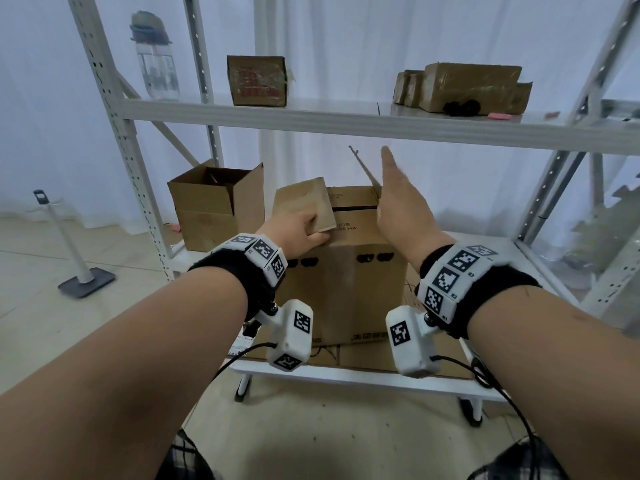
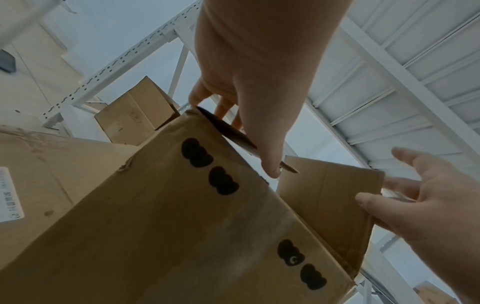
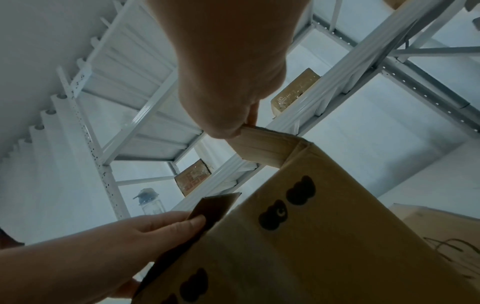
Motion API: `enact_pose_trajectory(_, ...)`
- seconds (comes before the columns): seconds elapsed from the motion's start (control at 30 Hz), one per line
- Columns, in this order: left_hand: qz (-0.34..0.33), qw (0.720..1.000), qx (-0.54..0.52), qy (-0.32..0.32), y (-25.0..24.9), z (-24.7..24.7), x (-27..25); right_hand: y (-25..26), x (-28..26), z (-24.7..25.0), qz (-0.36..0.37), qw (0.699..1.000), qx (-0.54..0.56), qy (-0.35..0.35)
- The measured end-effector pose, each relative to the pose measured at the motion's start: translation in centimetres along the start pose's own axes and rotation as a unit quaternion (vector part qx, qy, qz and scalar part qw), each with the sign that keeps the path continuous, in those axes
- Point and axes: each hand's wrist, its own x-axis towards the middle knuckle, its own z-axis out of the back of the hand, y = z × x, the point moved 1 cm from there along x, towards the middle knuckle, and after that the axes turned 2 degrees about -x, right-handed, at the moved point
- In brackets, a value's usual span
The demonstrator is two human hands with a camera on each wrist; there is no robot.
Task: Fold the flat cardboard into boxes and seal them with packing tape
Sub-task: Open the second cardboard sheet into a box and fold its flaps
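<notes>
Box: a brown cardboard box (image 1: 341, 285) stands upright on the lower shelf (image 1: 512, 251) of a white metal rack, on flat sheets of cardboard (image 1: 367, 358); black blob-shaped prints mark its near side.
Left flap: the left top flap (image 1: 303, 206) is tilted inward over the opening, only partly lowered.
Right flap: the right top flap (image 1: 365, 169) stands up, leaning a little outward.
Left hand: the left hand (image 1: 301, 233) grips the left flap – thumb on the near edge, fingers curled round the far face, as the left wrist view shows (image 2: 249, 98).
Right hand: the right hand (image 1: 398, 199) is flat, fingers straight and together, palm against the outer face of the right flap; in the right wrist view (image 3: 233, 98) the fingertips seem to meet the flap's top edge, though the hand hides the contact.
Second box: a smaller open box (image 1: 216, 206) sits behind and to the left on the same shelf, its flaps up.
Upper shelf: the upper shelf (image 1: 311, 121) carries a clear water bottle (image 1: 156, 60), a small taped parcel (image 1: 258, 81) and, further right, a cluster of taped parcels (image 1: 467, 86).
Floor: a white post on a dark base (image 1: 74, 258) stands on the floor to the left of the rack.
Wrists: both wrists wear black bands with white marker blocks and small cameras.
</notes>
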Motion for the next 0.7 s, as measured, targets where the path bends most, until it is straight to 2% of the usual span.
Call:
enact_pose_trajectory(0.2, 0.009, 1.0, 0.024, 0.013, 0.4, -0.4, 0.3, -0.1, 0.2, -2.3, 0.035, 0.999, -0.038, 0.005)
enact_pose_trajectory(0.43, 0.003, 1.0, 0.028, -0.001, 1.7, -0.6, 0.6, -0.4, 0.0, -3.9, 0.094, 0.992, -0.032, 0.079)
enact_pose_trajectory(0.57, 0.0, 0.999, 0.043, 0.003, 2.4, -1.3, 1.0, -1.3, -0.1, -4.8, 0.079, 0.989, -0.007, 0.124)
enact_pose_trajectory(0.7, -0.001, 0.999, 0.036, 0.012, 2.5, -2.4, 1.2, -2.4, -0.5, -5.2, 0.033, 0.993, 0.027, 0.107)
